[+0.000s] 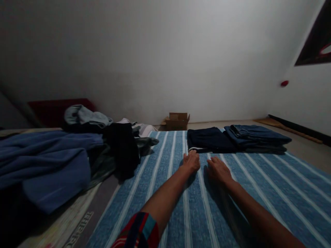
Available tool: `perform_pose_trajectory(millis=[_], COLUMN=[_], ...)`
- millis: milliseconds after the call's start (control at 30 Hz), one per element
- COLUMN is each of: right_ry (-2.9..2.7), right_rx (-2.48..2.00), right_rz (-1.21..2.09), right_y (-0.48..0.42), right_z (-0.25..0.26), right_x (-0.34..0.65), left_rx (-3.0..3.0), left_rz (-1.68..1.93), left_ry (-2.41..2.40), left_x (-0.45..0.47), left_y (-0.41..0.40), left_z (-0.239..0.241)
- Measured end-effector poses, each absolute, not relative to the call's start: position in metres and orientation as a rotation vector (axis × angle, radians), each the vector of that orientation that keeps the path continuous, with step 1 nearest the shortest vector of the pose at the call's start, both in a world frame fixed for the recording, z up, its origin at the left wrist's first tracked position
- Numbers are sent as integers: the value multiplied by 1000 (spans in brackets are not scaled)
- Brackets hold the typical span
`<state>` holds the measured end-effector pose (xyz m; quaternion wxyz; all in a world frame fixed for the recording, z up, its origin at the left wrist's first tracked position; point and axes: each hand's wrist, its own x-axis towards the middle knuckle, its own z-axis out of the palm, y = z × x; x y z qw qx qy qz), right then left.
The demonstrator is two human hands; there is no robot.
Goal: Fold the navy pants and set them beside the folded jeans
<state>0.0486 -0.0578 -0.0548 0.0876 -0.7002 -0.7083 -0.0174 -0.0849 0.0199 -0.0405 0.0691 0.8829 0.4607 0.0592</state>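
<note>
A dark navy folded garment (210, 137) lies flat on a blue, white-striped sheet (160, 165), with a pale strip along its near left edge. My left hand (192, 161) is at that near edge, fingertips at the pale strip; whether they touch it is hard to tell. Just to the right, my right hand (219, 169) hovers low over the sheet, fingers loosely bent and apart from the garment. Neither hand shows anything held. Beside the navy garment, on its right, sits a stack of folded jeans (258, 137).
A loose heap of clothes fills the left side, with a blue garment (51, 162), a black one (122, 148) and a light grey one (86, 115). A small open cardboard box (177, 122) stands by the far wall. A dark-framed opening is at upper right.
</note>
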Motion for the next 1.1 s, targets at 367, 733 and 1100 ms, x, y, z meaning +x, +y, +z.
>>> perform_pose_trajectory(millis=[367, 733, 1100], right_ry=[-2317, -2449, -2134], right_rx=[-1706, -1597, -1445], right_rz=[229, 315, -204], right_y=[-145, -179, -203], right_z=[-75, -80, -134], right_x=[-40, -74, -85], left_rx=[2555, 2483, 2194], left_rz=[175, 373, 743], left_ry=[1390, 1375, 1351], left_x=[-175, -229, -265], left_y=[-112, -163, -150], left_z=[-60, -80, -76])
